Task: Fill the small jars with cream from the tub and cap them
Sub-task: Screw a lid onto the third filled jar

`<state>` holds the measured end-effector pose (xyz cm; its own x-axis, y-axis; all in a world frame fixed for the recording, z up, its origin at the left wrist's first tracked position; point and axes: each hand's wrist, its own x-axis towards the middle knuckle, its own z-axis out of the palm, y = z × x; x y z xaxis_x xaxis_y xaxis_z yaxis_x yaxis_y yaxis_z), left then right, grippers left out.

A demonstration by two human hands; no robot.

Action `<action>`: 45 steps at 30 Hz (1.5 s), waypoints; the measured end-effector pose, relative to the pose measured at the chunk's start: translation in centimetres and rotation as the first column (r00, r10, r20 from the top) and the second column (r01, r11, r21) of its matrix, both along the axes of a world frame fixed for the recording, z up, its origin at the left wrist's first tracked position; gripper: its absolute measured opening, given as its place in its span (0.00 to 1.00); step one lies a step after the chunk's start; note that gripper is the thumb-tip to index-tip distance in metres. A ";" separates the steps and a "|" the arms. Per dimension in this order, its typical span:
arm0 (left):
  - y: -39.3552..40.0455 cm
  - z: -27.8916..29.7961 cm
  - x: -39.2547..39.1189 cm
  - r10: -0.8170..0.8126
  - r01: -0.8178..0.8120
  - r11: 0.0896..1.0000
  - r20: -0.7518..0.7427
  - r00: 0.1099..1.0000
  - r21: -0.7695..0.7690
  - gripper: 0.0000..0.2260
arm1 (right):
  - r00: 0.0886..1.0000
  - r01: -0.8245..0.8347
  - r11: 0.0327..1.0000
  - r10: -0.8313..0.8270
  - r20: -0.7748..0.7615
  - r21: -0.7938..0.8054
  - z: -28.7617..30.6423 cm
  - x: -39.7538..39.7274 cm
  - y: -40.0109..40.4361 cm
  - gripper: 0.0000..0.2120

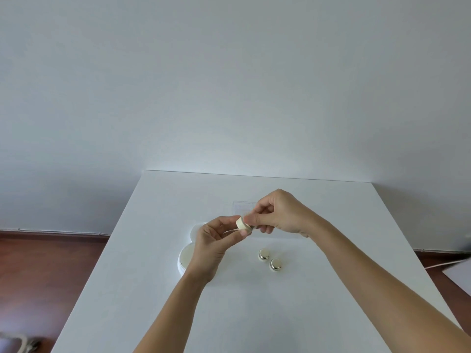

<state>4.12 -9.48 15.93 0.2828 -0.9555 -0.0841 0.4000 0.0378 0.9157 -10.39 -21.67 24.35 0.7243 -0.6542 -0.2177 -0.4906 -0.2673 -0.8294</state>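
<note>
Holding 1 small cream-coloured jar [242, 223] above the white counter [331, 212], near the middle of the frame, the left hand [214, 240] pinches it between thumb and fingertips, tilted so its mouth faces right. The right hand [276, 212] meets it there, fingers curled around something small at the jar's mouth; whether that is a spatula, a cap or a dab of cream I cannot tell.

This looks like the filling or closing of 1 jar. The next move calls for keeping the jar steady in the left hand while the right finishes at the mouth, then seating a cap squarely.

Below the left hand, at lower left of the work area, sits the open tub [184, 256] of pale cream, partly hidden by the wrist, with its white lid [196, 229] just behind. 2 gold-rimmed capped jars [270, 259] stand close together right of centre. A clear plastic tray [242, 204] lies behind the hands, barely visible. The left forearm hangs just over the tub, so a dropped wrist could touch the cream.
</note>
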 end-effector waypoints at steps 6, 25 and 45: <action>0.0 0.0 -0.1 0.017 -0.017 1.000 0.000 1.000 0.008 0.18 | 0.983 0.025 0.986 -0.055 -0.177 -0.167 -0.1 0.2 0.7 0.27; -0.3 -0.4 -0.6 -0.012 0.012 1.000 0.024 1.000 0.016 0.19 | 0.973 -0.134 0.961 0.081 -0.217 -0.240 -0.2 -1.3 0.9 0.12; -1.2 -0.3 -2.5 -0.051 0.050 0.999 0.029 0.998 0.007 0.16 | 0.989 -0.066 0.985 0.044 -0.140 -0.157 -1.0 -3.8 0.4 0.09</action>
<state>1.61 -10.67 15.60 0.2367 -0.9681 -0.0821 0.3743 0.0129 0.9272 -14.16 -21.22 23.32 0.7314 -0.6484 -0.2111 -0.5759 -0.4217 -0.7003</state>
